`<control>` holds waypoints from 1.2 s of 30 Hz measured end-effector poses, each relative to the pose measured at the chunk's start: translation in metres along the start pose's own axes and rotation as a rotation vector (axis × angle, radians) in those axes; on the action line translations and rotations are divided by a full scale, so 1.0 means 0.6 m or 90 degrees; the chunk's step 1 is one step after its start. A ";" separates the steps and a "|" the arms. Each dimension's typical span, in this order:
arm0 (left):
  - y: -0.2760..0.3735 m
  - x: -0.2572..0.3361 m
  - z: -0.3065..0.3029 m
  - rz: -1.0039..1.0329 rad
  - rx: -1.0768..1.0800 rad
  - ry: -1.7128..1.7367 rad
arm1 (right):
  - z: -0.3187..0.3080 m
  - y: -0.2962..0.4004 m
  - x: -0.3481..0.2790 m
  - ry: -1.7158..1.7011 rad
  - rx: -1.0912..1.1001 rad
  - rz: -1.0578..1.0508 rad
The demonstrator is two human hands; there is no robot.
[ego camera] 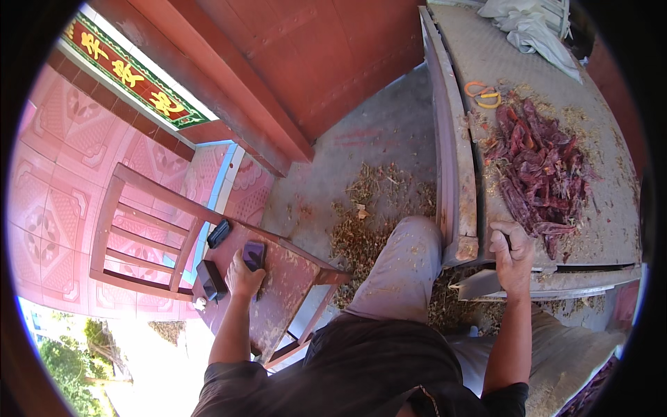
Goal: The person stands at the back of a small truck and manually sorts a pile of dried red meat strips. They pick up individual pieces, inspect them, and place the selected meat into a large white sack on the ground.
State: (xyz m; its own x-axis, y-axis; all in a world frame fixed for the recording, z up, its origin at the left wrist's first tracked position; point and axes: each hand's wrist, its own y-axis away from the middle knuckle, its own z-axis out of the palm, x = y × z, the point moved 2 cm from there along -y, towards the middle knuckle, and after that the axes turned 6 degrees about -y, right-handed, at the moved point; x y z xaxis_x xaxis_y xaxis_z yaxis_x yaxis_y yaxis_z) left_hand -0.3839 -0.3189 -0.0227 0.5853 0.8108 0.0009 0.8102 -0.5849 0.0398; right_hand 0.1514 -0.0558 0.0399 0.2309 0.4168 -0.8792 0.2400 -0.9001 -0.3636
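My left hand (pixel 244 275) is over the wooden chair's seat, its thumb and fingers around a dark smartphone (pixel 254 253). Whether the phone touches the seat is unclear. At the near left corner of the table, my right hand (pixel 513 250) has curled fingers, and its palm is hidden. A flat grey piece (pixel 477 284) shows just below that hand; I cannot tell whether it is held or part of the table. Dried red chili peppers (pixel 544 161) lie heaped beyond my right hand. Scissors with orange and yellow handles (pixel 488 97) lie past the heap.
The worn chair (pixel 281 292) carries two dark objects, a black case (pixel 211 280) and a small black item (pixel 219 233). Plant debris covers the floor (pixel 365 224) by my knee. A white plastic sack (pixel 526 28) lies at the table's far end. A red door (pixel 338 57) stands ahead.
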 end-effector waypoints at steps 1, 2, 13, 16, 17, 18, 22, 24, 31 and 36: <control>-0.001 -0.002 0.002 0.002 0.001 -0.004 | 0.001 0.001 0.001 -0.004 0.001 0.005; -0.004 -0.008 0.008 0.003 0.003 -0.008 | 0.001 0.001 0.002 -0.004 0.002 0.005; 0.002 0.031 -0.014 0.180 0.161 0.007 | 0.000 0.002 0.005 0.013 -0.003 -0.005; 0.006 0.130 -0.021 0.310 0.174 0.177 | 0.002 0.001 0.005 0.015 0.002 -0.015; 0.012 0.169 -0.022 0.335 0.134 0.257 | 0.002 0.001 0.005 0.017 0.002 -0.017; 0.022 0.214 -0.031 0.397 0.155 0.284 | 0.002 0.001 0.006 0.019 0.002 -0.019; 0.066 0.353 -0.034 0.549 0.153 0.360 | 0.004 0.001 0.012 0.035 0.002 -0.017; 0.083 0.403 -0.038 0.612 0.136 0.424 | 0.002 0.002 0.015 0.044 0.004 -0.011; 0.108 0.449 -0.028 0.650 0.099 0.514 | 0.006 0.003 0.012 0.070 0.009 -0.023; 0.102 0.444 -0.022 0.623 0.092 0.542 | 0.008 0.001 0.010 0.083 0.006 -0.034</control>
State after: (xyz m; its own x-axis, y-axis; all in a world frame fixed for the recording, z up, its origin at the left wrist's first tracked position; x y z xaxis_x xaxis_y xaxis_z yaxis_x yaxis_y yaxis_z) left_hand -0.1788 -0.1386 -0.0067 0.7695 -0.2210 0.5992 0.0900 -0.8913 -0.4443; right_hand 0.1485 -0.0545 0.0328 0.3393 0.4770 -0.8108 0.2469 -0.8768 -0.4126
